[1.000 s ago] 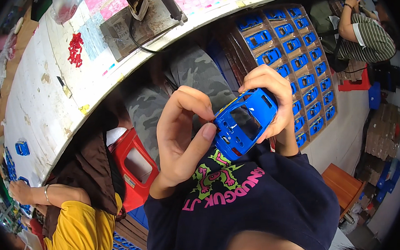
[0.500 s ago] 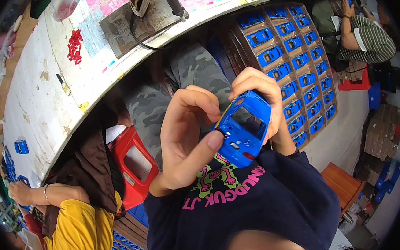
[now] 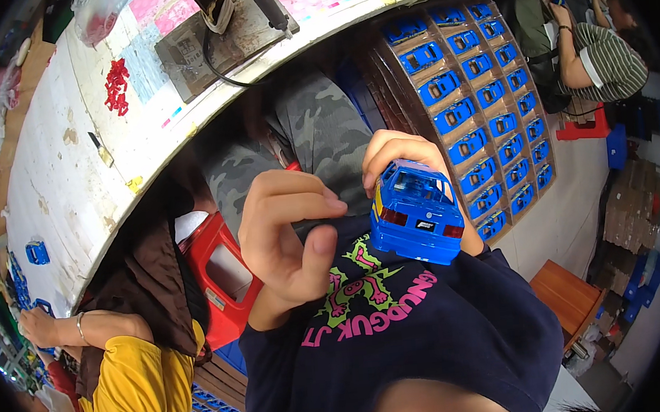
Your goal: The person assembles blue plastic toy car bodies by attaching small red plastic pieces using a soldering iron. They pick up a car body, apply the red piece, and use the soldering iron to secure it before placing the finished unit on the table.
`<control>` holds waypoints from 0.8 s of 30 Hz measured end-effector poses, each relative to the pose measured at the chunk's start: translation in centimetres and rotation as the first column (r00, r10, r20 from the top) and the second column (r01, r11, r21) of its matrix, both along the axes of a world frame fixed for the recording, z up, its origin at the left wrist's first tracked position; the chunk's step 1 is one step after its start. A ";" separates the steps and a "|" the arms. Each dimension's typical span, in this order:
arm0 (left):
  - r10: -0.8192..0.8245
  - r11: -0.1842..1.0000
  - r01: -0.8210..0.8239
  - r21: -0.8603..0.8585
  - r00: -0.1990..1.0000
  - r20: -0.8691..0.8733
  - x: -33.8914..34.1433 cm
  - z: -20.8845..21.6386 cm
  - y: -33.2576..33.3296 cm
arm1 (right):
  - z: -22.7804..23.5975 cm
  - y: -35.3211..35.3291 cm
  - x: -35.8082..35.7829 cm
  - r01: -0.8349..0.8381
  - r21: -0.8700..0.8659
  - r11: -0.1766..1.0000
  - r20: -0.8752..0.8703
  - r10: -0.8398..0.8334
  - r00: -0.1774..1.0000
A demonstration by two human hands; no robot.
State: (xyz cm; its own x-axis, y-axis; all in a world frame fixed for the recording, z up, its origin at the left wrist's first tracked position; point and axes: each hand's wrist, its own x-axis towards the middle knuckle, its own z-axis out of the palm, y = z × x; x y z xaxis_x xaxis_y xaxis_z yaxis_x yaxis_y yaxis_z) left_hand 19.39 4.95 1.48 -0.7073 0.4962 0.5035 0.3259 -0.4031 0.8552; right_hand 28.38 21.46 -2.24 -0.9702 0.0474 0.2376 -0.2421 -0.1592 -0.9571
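A blue toy car body [image 3: 416, 218] is held up in front of my chest, its rear end with red tail lights turned toward me. My right hand [image 3: 399, 149] grips it from the far and right side, and some of those fingers are hidden behind it. Just to the left, apart from the car body, is my left hand [image 3: 290, 236], its fingers bent and its thumb separated from the index finger. Nothing shows between them.
To the right stands a stacked tray [image 3: 456, 87] filled with rows of blue car bodies. The white worktable [image 3: 56, 173] curves across the front, bearing small red parts [image 3: 117, 87] and a knife [image 3: 101, 150]. A co-worker in a yellow shirt [image 3: 139, 391] sits left, near a red stool [image 3: 217, 292].
The car body has turned so that its rear faces me. My left hand has come off it and moved slightly left, while my right hand keeps hold.
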 end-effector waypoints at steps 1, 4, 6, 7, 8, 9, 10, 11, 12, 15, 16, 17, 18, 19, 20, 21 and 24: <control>0.028 0.999 -0.027 0.045 0.999 -0.016 0.3 0.1 0.3 | 0.0 0.0 0.0 -0.007 0.010 1.000 -0.006 0.007 1.000; 0.058 0.987 -0.045 0.152 0.995 -0.081 0.9 0.3 0.9 | -0.1 -0.1 0.0 -0.027 0.025 0.999 -0.001 0.027 1.000; -0.016 0.992 0.040 0.122 0.981 -0.191 0.3 0.2 1.1 | 0.0 -0.1 0.0 -0.039 0.025 0.999 0.026 0.038 0.999; -0.054 0.991 0.082 0.102 0.968 -0.245 0.2 0.2 1.2 | -0.1 -0.2 0.1 -0.045 -0.004 0.999 0.038 0.045 0.998; -0.042 0.991 0.073 0.112 0.965 -0.257 0.4 -0.3 1.3 | -0.1 -0.3 0.2 -0.050 -0.032 0.998 0.049 0.052 0.997; -0.027 0.993 0.060 0.099 0.952 -0.306 0.3 -0.7 1.3 | -0.2 -0.4 0.2 -0.055 -0.060 0.997 0.059 0.058 0.997; -0.012 0.995 0.045 0.086 0.935 -0.355 0.2 -1.0 1.4 | -0.4 -0.5 0.3 -0.065 -0.104 0.992 0.072 0.073 0.995; 0.002 0.997 0.030 0.074 0.916 -0.401 0.2 -1.2 1.3 | -0.7 -0.6 0.4 -0.074 -0.149 0.986 0.085 0.088 0.992; -0.013 0.999 0.029 0.034 0.918 -0.397 0.1 -1.3 1.3 | -1.5 -0.5 0.4 -0.126 -0.140 0.982 0.044 0.134 0.990; -0.038 0.999 0.032 -0.025 0.942 -0.335 -0.4 -3.1 1.3 | -0.6 -0.8 2.0 -0.073 -0.402 0.913 0.371 0.235 0.899; -0.071 0.995 0.046 -0.091 0.957 -0.283 -0.6 -3.7 0.9 | -1.4 -0.5 1.9 -0.125 -0.460 0.879 0.360 0.313 0.879; -0.026 0.991 -0.001 -0.134 0.979 -0.204 -0.4 -4.5 0.8 | -1.4 -0.6 2.0 -0.062 -0.548 0.834 0.384 0.317 0.868; 0.000 0.985 -0.022 -0.169 0.992 -0.129 -0.2 -5.7 0.8 | -1.3 -0.7 2.1 0.007 -0.624 0.782 0.405 0.316 0.858; 0.029 0.978 -0.039 -0.205 0.998 -0.053 -0.2 -6.5 0.9 | -1.3 -0.7 2.2 0.078 -0.690 0.720 0.427 0.317 0.847; 0.049 0.981 -0.015 -0.192 0.984 0.173 0.3 -6.4 1.2 | -1.4 -0.7 2.1 0.079 -0.704 0.706 0.385 0.286 0.878; 0.098 0.979 -0.046 -0.201 0.962 0.256 0.3 -6.4 1.4 | -1.6 -0.7 1.9 0.079 -0.717 0.693 0.343 0.252 0.905; 0.240 0.955 -0.139 -0.262 0.880 0.410 -0.1 -7.3 1.9 | -2.5 -0.1 1.4 0.068 -0.637 0.768 0.274 0.143 0.951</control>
